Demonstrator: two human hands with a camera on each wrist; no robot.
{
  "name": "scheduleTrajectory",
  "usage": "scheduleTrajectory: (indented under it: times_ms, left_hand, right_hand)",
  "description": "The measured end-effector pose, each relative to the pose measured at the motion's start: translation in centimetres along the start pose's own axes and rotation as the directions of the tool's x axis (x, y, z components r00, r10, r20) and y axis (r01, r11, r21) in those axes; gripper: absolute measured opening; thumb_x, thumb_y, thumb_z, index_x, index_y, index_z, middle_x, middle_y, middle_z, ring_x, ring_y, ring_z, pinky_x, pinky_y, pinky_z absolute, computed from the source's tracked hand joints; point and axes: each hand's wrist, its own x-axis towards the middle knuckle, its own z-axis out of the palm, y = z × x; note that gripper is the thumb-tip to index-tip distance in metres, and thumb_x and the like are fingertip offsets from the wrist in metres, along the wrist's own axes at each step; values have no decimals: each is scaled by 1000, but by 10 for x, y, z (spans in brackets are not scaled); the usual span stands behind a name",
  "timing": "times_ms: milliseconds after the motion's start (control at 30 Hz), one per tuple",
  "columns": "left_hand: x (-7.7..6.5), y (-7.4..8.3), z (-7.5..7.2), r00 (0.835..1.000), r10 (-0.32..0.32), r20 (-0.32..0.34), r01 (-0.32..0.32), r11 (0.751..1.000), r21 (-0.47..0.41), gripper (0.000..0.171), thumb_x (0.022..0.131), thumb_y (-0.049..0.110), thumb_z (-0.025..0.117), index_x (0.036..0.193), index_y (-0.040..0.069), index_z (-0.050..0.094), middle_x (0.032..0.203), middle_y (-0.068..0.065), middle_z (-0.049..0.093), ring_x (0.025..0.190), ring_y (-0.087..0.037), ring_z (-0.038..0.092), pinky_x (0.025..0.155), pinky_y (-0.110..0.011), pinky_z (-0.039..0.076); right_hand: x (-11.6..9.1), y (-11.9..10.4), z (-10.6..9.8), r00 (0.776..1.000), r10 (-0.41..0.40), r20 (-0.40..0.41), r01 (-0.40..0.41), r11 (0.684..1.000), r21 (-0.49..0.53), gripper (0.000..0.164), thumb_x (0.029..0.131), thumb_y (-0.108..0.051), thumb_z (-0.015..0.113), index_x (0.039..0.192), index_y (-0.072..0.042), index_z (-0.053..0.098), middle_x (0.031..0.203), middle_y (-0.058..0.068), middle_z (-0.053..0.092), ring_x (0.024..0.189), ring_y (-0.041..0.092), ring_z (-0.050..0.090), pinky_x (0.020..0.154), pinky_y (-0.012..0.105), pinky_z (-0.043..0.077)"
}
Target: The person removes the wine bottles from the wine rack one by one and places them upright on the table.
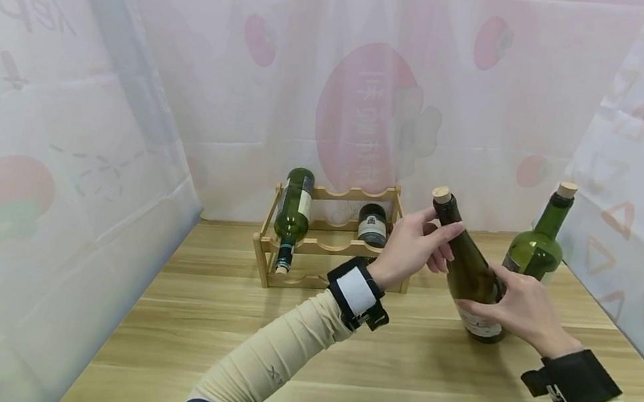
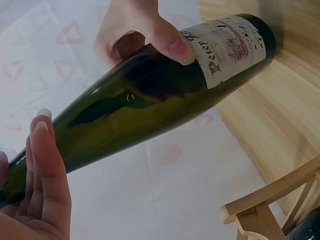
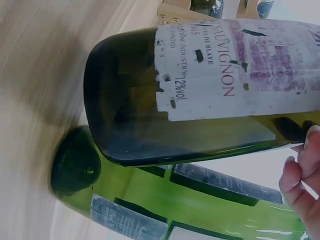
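A dark green wine bottle (image 1: 468, 259) with a cork stopper leans to the left, neck up, over the right part of the table. My right hand (image 1: 517, 305) grips its body just above the torn white label, thumb in front in the left wrist view. Up at the neck, my left hand (image 1: 413, 246) holds the bottle between thumb and fingers. Whether the base (image 3: 120, 100) touches the table I cannot tell. Behind my right hand a lighter green corked bottle (image 1: 539, 248) stands upright.
A wooden wine rack (image 1: 316, 247) stands at the back middle. One green bottle (image 1: 297, 208) lies in its left slot, neck toward me; a dark bottle (image 1: 372, 226) sits further right. Printed white curtains (image 1: 273, 108) hang behind and at both sides.
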Motion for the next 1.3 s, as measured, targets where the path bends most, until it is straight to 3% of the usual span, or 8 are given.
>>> scheduleTrajectory:
  times_ms: [300,533,833,1000,1300]
  left_hand:
    - [9,1,2,1000,20,-11,-19,997,71,21,96,26,61,102,6,61,61,-14,62,45,-23,61,45,-34,57]
    - [15,0,5,1000,13,-14,-12,997,77,21,96,26,61,104,7,62,61,-12,60,44,-20,59,45,-31,56]
    - [20,0,8,1000,-3,-25,5,996,92,22,96,28,61,103,7,62,61,-12,60,45,-24,59,43,-29,54]
    - [23,-1,9,1000,5,-19,-2,991,130,23,96,29,60,105,8,62,60,-11,60,45,-24,60,43,-29,55]
    - [28,-1,10,1000,0,-7,1,981,193,26,97,32,59,108,9,62,62,-12,62,54,-34,64,48,-35,57]
  right_hand:
    - [3,1,7,997,69,-17,-69,997,26,52,60,-36,91,95,-9,64,72,3,68,59,9,54,50,22,42]
    - [4,3,13,995,101,-14,-100,993,58,52,61,-35,91,97,-7,66,73,7,69,59,10,57,50,22,44]
    - [4,6,21,994,86,-74,-80,994,71,53,59,-29,92,97,-4,65,67,6,66,51,2,46,46,20,39]
    - [3,8,25,991,100,-91,-92,992,84,52,60,-29,92,98,-5,65,67,7,67,50,1,47,47,20,39]
    - [4,8,31,985,147,-93,-137,985,102,51,64,-31,89,98,-2,65,64,7,65,49,1,47,44,20,38]
